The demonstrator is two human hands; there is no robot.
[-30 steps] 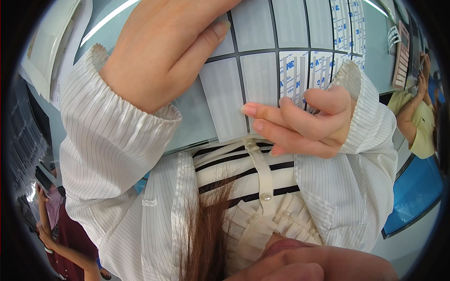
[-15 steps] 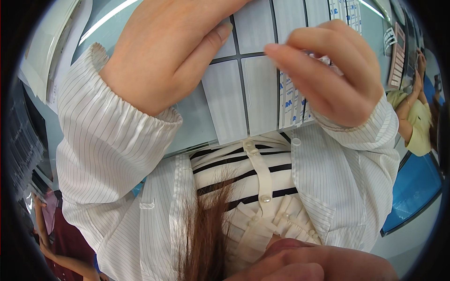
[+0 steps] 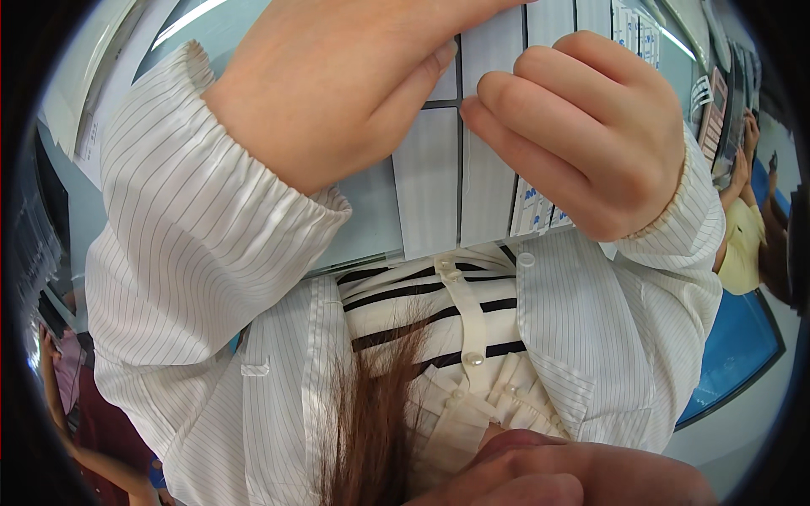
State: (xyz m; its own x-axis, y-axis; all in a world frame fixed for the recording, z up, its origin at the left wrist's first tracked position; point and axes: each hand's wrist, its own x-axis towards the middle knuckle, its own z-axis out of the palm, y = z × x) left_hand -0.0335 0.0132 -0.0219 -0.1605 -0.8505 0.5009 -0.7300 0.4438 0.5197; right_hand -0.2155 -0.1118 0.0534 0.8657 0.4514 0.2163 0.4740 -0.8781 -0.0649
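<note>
Pale rectangular panels (image 3: 429,185) separated by dark seams lie on the grey tabletop (image 3: 359,223) in front of me. Along their right side run white strips with blue print (image 3: 531,211), partly covered by my right hand. My left hand (image 3: 337,80) reaches across the upper left of the panels with fingers stretched to the right. Its thumb rests by a seam, and the top edge of the view cuts off some fingertips. My right hand (image 3: 586,135) is closed over the panels, fingers curled and thumb side near a seam crossing. Whatever its fingertips pinch, if anything, is hidden.
White papers (image 3: 93,110) lie at the far left. A pink calculator-like object (image 3: 715,110) sits at the right edge of the table. Beyond are a person in yellow (image 3: 742,244) at the right, a blue panel (image 3: 730,358), and another person's arm (image 3: 105,472) at the lower left.
My right hand has curled its fingers and lowered slightly toward the panels, covering more of the printed strips. The panels and my left hand have shifted a little to the right.
</note>
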